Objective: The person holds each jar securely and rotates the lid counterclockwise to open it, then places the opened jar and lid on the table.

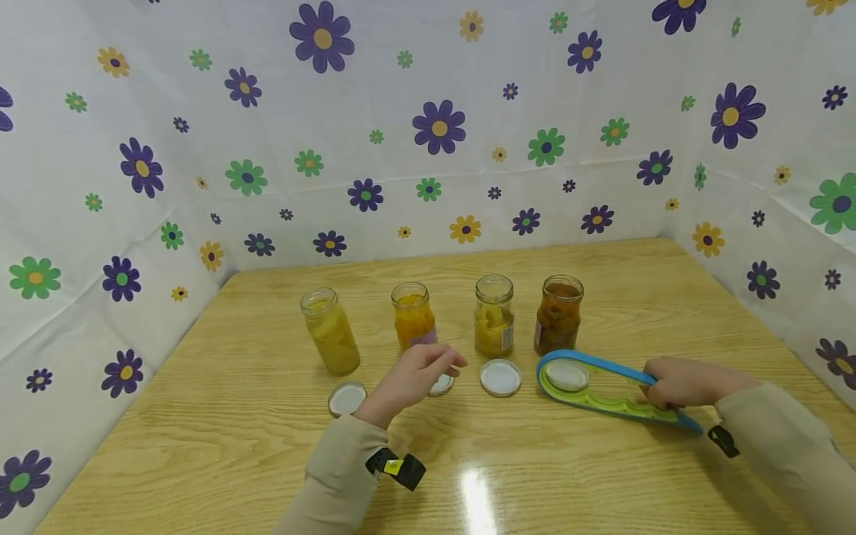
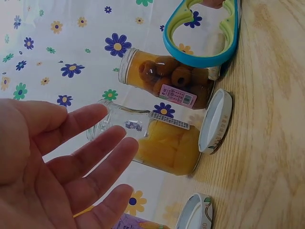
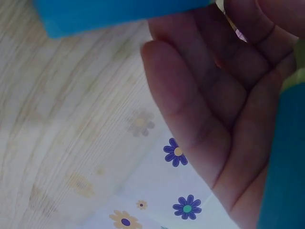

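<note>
My right hand (image 1: 689, 383) grips the handle end of a blue and green jar opener (image 1: 611, 366) near the table's right side. Within the opener's rounded end is a white lid (image 1: 567, 374), just in front of the jar of brown fruit (image 1: 558, 327). My left hand (image 1: 416, 374) hovers with loosely spread fingers, holding nothing. It partly hides a lid (image 1: 441, 384) and the base of the jar of orange fruit (image 1: 413, 321). In the left wrist view, its fingers overlap the jar of pale yellow fruit (image 2: 169, 148). Blue handle parts flank the fingers in the right wrist view.
A taller jar of yellow fruit (image 1: 332, 338) stands at the row's left end. All the jars are uncovered. Two more lids lie before the row, a left lid (image 1: 347, 398) and a middle lid (image 1: 500, 377). A flowered cloth (image 1: 374, 163) backs the wooden table (image 1: 535, 475).
</note>
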Motion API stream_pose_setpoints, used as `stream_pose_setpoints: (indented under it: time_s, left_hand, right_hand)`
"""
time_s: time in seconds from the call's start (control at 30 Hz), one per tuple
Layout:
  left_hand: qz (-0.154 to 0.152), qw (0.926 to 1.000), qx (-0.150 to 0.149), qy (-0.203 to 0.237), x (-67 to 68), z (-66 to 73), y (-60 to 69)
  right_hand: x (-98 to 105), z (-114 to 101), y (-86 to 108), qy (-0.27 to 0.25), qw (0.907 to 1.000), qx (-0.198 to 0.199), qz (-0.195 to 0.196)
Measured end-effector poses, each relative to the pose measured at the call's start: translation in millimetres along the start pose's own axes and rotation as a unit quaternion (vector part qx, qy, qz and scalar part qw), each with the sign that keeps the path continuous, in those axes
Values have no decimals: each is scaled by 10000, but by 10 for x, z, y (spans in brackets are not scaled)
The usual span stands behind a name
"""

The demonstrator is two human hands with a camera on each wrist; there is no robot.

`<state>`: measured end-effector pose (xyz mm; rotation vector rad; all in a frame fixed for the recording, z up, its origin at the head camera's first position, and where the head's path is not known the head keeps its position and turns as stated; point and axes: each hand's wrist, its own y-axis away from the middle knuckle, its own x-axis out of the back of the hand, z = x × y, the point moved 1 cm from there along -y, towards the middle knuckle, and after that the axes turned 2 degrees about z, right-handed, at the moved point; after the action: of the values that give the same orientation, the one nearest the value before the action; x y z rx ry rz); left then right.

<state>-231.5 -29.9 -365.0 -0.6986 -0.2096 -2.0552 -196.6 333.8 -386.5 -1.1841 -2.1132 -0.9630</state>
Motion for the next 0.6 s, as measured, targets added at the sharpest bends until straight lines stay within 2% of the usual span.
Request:
stream_pose_setpoints:
  time_s: [0.27, 0.43, 0.53, 0.6]
  left_hand:
    - [-32, 9997, -214, -61, 6, 4, -12]
    - [-28, 9995, -297, -82, 15, -1, 2]
    - [-17, 9996, -281, -88, 21, 0, 11]
    - [5, 9996, -284, -85, 24, -1, 16]
  right_hand:
    - [-1, -32, 28, 395, 9988, 287, 89]
    - [6, -40, 39, 733, 9952, 561, 337]
    - [41, -57, 67, 656, 9928, 790, 611]
    - [89, -78, 100, 401, 9913, 990, 763]
